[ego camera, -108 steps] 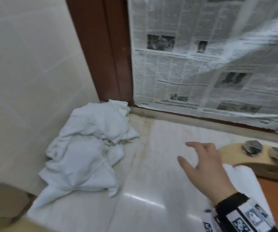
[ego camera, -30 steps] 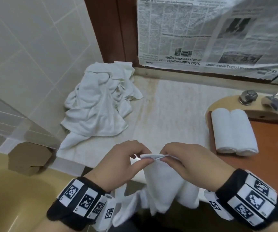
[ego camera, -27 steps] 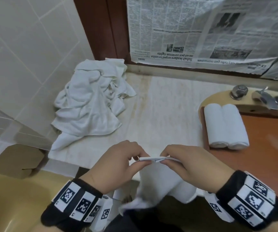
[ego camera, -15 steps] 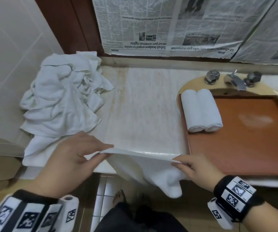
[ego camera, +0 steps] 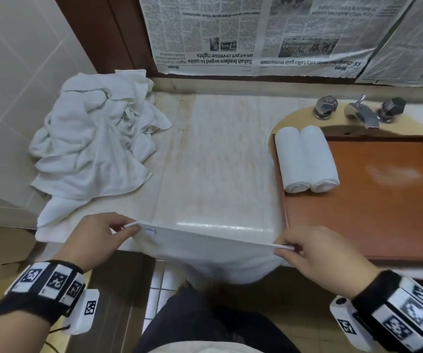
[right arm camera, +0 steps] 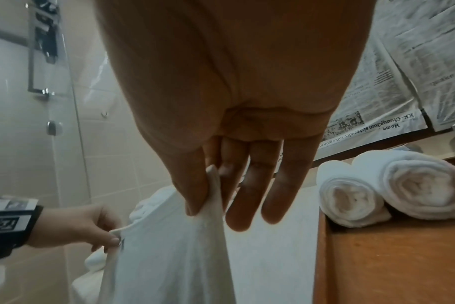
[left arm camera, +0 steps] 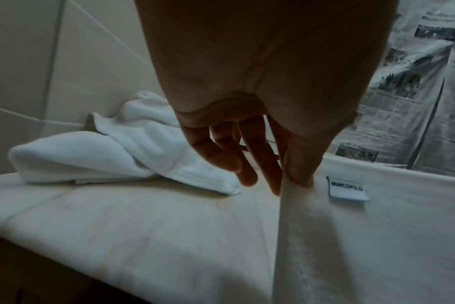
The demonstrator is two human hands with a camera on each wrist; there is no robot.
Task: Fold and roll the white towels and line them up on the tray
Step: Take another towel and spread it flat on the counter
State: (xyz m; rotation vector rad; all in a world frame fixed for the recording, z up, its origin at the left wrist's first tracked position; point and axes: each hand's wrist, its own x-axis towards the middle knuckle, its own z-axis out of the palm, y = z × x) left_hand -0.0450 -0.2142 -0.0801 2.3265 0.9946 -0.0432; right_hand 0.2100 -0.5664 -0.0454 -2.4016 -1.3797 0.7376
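Observation:
A white towel [ego camera: 213,253] hangs stretched in front of the counter's near edge, its label [left arm camera: 347,188] near the left corner. My left hand [ego camera: 98,238] pinches the towel's left top corner between thumb and fingers. At the right top corner my right hand [ego camera: 314,250] pinches the cloth [right arm camera: 174,246] the same way. The top edge runs taut between both hands. Two rolled white towels [ego camera: 305,159] lie side by side at the left end of the brown tray [ego camera: 383,212]. A heap of loose white towels [ego camera: 93,149] sits at the counter's back left.
The pale stone counter [ego camera: 218,161] lies between the heap and the tray. Chrome taps [ego camera: 360,113] stand behind the tray on the yellowish basin rim. Newspaper [ego camera: 281,34] covers the wall behind. Tiled wall stands to the left, a cardboard box [ego camera: 4,245] below it.
My hands have moved apart from a close pinch at the middle, spreading the towel's top edge wide and taut. The view has shifted right, showing the whole tray.

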